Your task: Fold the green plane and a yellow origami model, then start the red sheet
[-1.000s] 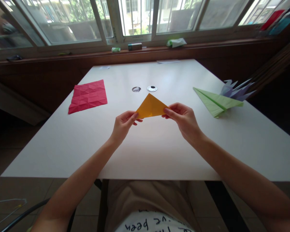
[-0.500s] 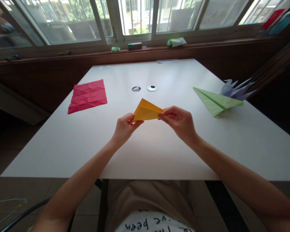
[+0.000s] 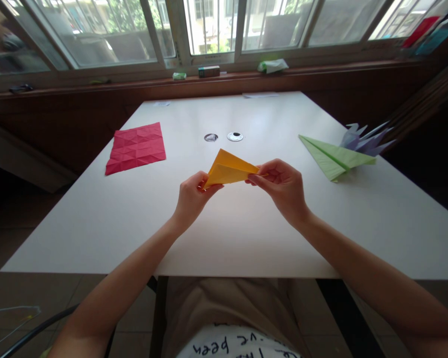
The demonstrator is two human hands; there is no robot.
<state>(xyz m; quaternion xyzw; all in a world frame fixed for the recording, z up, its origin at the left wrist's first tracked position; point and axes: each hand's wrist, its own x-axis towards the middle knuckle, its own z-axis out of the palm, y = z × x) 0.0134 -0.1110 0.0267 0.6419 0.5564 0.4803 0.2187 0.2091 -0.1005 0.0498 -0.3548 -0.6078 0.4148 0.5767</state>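
Since a second ago, the yellow paper (image 3: 227, 174) has been tilted, and its folded layers are now seen parted. Its ends are pinched, the left by the left hand (image 3: 192, 197) and the right by the right hand (image 3: 284, 185), above the white table (image 3: 242, 238), between the red sheet (image 3: 137, 148) and the green folded paper (image 3: 330, 158).

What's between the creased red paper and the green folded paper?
The head view shows two round silvery items on the white table and, nearer the person, yellow folded paper held by the left hand and right hand.
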